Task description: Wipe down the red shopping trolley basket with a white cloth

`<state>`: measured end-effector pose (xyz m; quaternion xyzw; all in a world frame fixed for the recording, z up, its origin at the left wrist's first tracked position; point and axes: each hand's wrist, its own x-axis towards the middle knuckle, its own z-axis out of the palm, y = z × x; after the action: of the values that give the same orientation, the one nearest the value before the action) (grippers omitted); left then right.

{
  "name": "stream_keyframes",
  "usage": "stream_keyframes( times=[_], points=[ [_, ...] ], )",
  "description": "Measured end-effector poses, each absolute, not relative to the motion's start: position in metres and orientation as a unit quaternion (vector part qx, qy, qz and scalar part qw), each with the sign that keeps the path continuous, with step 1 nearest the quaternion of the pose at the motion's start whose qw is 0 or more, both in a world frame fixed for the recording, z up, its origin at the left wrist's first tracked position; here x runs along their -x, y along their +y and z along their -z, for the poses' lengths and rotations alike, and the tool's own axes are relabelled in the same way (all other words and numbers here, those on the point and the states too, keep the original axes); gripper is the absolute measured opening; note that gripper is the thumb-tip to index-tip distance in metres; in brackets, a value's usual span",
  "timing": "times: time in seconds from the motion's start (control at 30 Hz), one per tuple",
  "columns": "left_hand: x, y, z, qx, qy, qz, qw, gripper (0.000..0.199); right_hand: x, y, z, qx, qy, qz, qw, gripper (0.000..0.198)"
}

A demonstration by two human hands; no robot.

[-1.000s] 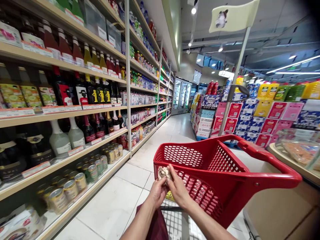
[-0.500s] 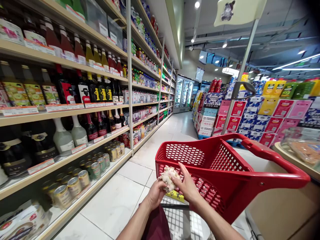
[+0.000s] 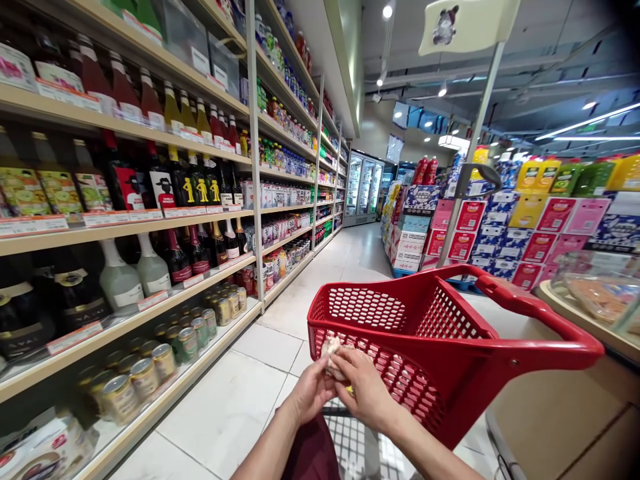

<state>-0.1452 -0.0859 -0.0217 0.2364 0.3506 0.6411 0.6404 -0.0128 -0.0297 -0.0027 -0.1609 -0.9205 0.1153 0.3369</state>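
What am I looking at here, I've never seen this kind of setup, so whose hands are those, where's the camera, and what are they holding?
There's no machine here, just a person's bare hands. Every picture comes from one camera worn on that person's head, looking forward and down. The left hand and right hand together hold a pale, crumpled thing; the fingers hide too much to say what it is. Just beyond is a red shopping cart on a tiled floor. Shelves along the left carry bottles and cans.
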Motion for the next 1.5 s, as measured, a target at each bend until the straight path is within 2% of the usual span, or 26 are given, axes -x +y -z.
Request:
stream_keyframes(
  times=[0.07,0.13,0.27,0.37,0.5,0.63,0.77,0.83,0.93,1.1,1.17,1.23,1.33,1.43,1.5],
  points=[
    [0.146,-0.087,0.027,-0.243,0.380,-0.642,0.620,0.020,0.011,-0.028,0.012,0.170,-0.931,-0.081,0.311,0.051],
    [0.147,-0.087,0.033,-0.232,0.387,-0.634,0.629,0.016,0.011,-0.026,0.019,0.164,-0.937,-0.064,0.301,0.058],
    [0.154,-0.082,0.038,-0.218,0.395,-0.604,0.657,0.017,0.021,-0.020,0.018,0.120,-0.964,-0.060,0.228,0.046],
    [0.167,-0.076,0.032,-0.221,0.473,-0.587,0.619,0.021,0.040,-0.008,0.004,0.081,-0.978,-0.010,0.190,0.040],
    [0.195,-0.061,0.024,-0.216,0.572,-0.586,0.531,0.021,0.065,0.025,-0.007,0.035,-0.970,0.105,0.217,0.036],
    [0.210,-0.049,0.022,-0.217,0.665,-0.588,0.406,0.019,0.059,0.048,0.046,0.070,-0.947,0.190,0.250,0.035],
    [0.203,-0.041,0.025,-0.264,0.714,-0.563,0.322,0.015,0.032,0.045,0.103,0.069,-0.950,0.180,0.246,0.028],
    [0.195,-0.035,0.026,-0.295,0.730,-0.554,0.272,0.016,0.024,0.045,0.096,0.068,-0.939,0.178,0.286,0.029],
    [0.179,-0.024,0.022,-0.350,0.740,-0.540,0.195,0.027,0.016,0.056,0.066,0.125,-0.904,0.192,0.361,0.034],
    [0.149,-0.017,0.006,-0.464,0.727,-0.495,0.104,0.039,-0.014,0.057,0.077,0.085,-0.929,0.192,0.306,0.029],
    [0.138,-0.015,0.002,-0.491,0.721,-0.481,0.083,0.043,-0.024,0.051,0.081,0.075,-0.931,0.178,0.311,0.028],
    [0.129,-0.012,0.000,-0.519,0.729,-0.443,0.044,0.049,-0.029,0.048,0.071,0.096,-0.918,0.167,0.346,0.029],
    [0.116,-0.007,0.000,-0.585,0.751,-0.304,-0.007,0.060,-0.038,0.052,0.054,0.143,-0.902,0.155,0.376,0.030],
    [0.109,-0.005,0.001,-0.636,0.754,-0.161,-0.011,0.071,-0.058,0.054,0.063,0.149,-0.935,0.125,0.298,0.026],
    [0.107,-0.005,0.000,-0.646,0.754,-0.113,-0.025,0.073,-0.073,0.053,0.070,0.151,-0.946,0.104,0.268,0.026]
  ],
)
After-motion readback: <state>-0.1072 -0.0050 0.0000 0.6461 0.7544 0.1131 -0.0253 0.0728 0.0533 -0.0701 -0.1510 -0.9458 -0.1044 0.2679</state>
